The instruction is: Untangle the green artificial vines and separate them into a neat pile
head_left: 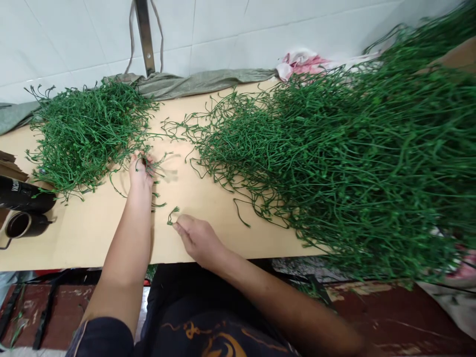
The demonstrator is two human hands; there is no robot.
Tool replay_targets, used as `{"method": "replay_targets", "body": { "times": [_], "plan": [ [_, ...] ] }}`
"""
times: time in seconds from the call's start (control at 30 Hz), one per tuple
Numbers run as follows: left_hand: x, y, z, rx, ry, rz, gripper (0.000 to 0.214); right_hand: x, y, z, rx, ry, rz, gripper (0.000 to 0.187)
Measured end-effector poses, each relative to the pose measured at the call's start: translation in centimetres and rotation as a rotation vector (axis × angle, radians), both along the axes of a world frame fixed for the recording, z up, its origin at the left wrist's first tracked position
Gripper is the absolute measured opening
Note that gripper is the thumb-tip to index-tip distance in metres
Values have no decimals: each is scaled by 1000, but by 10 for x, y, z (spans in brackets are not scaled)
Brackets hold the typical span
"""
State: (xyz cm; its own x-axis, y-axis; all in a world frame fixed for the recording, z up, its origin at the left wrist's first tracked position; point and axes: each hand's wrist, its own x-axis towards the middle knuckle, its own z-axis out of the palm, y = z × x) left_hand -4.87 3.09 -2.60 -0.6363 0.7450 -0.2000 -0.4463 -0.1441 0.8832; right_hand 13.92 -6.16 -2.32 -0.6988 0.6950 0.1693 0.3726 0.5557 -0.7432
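Observation:
My left hand (141, 171) is at the near right edge of a tangled heap of thin green stems (85, 134), its fingers curled round several of them. Their forked tips stick out to the right of the fingers. Lower and to the right, my right hand (197, 238) is closed, thumb and forefinger pinching a short green sprig (172, 216) with a branched tip. A few loose stem ends (159, 204) lie on the tan tabletop (89, 233) between the hands. The stems look like artificial plant pieces.
A much larger heap of green stems (334, 148) covers the table's right side and hangs over its front edge. At the left lie a black bottle (26, 195) and a dark mug (28, 224). Grey-green cloth (201, 82) and pink-white cloth (303, 63) line the wall.

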Motion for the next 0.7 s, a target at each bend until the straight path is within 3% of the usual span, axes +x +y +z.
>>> {"method": "replay_targets", "body": {
  "times": [0.07, 0.1, 0.23, 0.33, 0.4, 0.57, 0.7],
  "plan": [
    [5, -3, 4, 4, -77, 31, 25, 12, 12, 4, 4, 43, -93, 28],
    [10, -4, 6, -3, -74, -20, 24, 19, 25, 9, 17, 51, -160, 28],
    [29, -11, 14, -37, -53, -156, 20, 47, 92, 26, 340, -9, -500, 26],
    [34, -11, 15, -24, -65, -162, 18, 53, 115, 28, 490, -88, -661, 37],
    [33, -9, 13, -3, -88, -163, 18, 44, 109, 22, 479, -95, -620, 42],
    [32, -6, 11, 28, -200, -158, 15, -2, 70, 6, 262, -74, -222, 40],
    [30, -8, 14, -13, -109, -195, 16, -20, 62, 4, 101, -125, -140, 20]
  ]
}}
